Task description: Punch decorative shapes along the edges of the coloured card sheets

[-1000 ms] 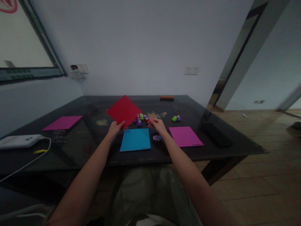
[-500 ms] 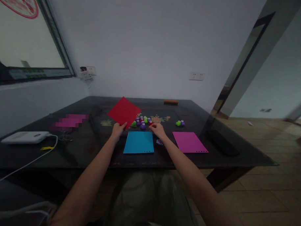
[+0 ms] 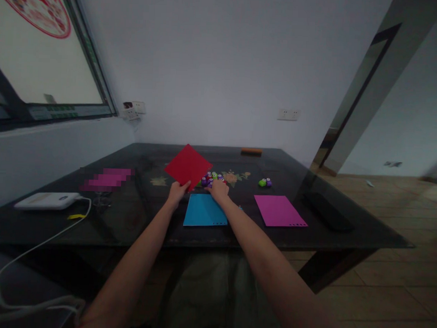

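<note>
My left hand (image 3: 177, 193) pinches the near corner of a red paper sheet (image 3: 188, 166) and holds it tilted above the dark table (image 3: 138, 214). My right hand (image 3: 218, 189) rests on a cluster of small purple, green and red craft punches (image 3: 212, 178) just beyond a blue sheet (image 3: 203, 210). Whether the fingers grip one punch cannot be told. The blue sheet lies flat between my forearms, with punched holes along its near edge.
A magenta sheet (image 3: 279, 210) lies right of the blue one, and two more punches (image 3: 264, 183) sit behind it. A black flat object (image 3: 322, 209) lies near the right edge. At left are another pink sheet (image 3: 108, 178), a white device (image 3: 47, 200) with a cable, and glasses (image 3: 101, 198).
My right hand slid left from beside the punches onto the cluster. The red sheet stays held in my left hand. The camera view tilted slightly.
</note>
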